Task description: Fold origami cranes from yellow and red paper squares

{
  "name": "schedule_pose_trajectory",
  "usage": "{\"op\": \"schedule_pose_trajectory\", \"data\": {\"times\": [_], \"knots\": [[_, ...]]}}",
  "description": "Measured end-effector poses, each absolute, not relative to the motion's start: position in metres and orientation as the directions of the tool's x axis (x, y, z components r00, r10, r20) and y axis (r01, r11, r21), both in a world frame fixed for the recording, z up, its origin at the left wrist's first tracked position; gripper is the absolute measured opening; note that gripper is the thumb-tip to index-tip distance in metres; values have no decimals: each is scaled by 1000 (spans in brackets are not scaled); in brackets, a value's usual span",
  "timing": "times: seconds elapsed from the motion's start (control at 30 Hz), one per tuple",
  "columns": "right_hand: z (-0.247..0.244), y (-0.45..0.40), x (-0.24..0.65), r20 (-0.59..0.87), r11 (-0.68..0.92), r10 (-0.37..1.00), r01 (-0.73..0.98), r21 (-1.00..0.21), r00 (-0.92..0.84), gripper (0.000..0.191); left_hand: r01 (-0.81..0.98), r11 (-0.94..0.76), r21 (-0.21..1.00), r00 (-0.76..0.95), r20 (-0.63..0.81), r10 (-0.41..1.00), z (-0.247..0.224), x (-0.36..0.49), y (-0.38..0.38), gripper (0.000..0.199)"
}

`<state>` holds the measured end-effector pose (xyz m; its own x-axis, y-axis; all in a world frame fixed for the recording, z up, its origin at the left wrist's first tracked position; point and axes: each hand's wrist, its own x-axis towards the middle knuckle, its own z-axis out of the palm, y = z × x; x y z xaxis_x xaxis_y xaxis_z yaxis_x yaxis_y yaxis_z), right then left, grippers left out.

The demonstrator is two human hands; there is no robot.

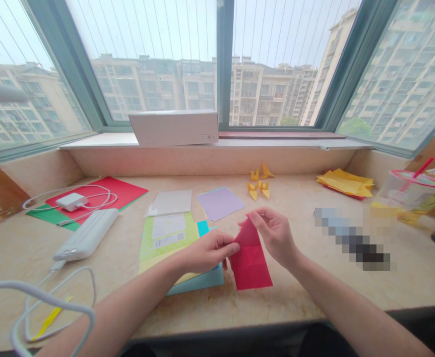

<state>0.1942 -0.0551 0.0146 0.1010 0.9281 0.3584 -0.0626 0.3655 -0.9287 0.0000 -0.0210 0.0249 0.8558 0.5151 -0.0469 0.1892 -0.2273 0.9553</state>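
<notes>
A creased sheet of red origami paper (252, 265) is held up between my two hands, just above the table. My left hand (217, 250) pinches its left edge with thumb and fingers. At the upper corner, the thumb and fingertips of my right hand (273, 230) grip the paper. Fold lines cross its face, and its top narrows toward a point. Beneath my left forearm lie a green-and-white printed packet (168, 233) and light blue paper (202, 281). Behind my hands are lilac paper squares (221, 203) and several folded yellow paper cranes (258, 188).
At left lie a white power bank (87, 235), a charger (72, 201) with looping cables, and red paper (122, 191). Yellow sheets (345, 182) and a plastic cup (410, 193) with a straw stand at right. A white box (174, 129) rests on the windowsill. A blurred object (351, 240) lies right.
</notes>
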Motion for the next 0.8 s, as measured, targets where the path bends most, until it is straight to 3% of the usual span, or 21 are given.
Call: {"op": "schedule_pose_trajectory", "data": {"times": [0.23,0.43,0.6,0.8], "knots": [[15,-46,194,264,287,949,-121,-950,175,33,178,-192,965,833,-44,552,30,0,-22,54],[13,-41,199,98,71,974,-135,-988,-205,41,116,-130,985,693,14,721,21,1,-15,54],[8,-39,200,122,111,988,-118,-987,-90,33,79,-84,993,653,12,757,16,4,-13,48],[8,-35,200,167,157,982,-119,-981,-83,35,29,-105,994,580,69,811,19,4,-12,41]]}}
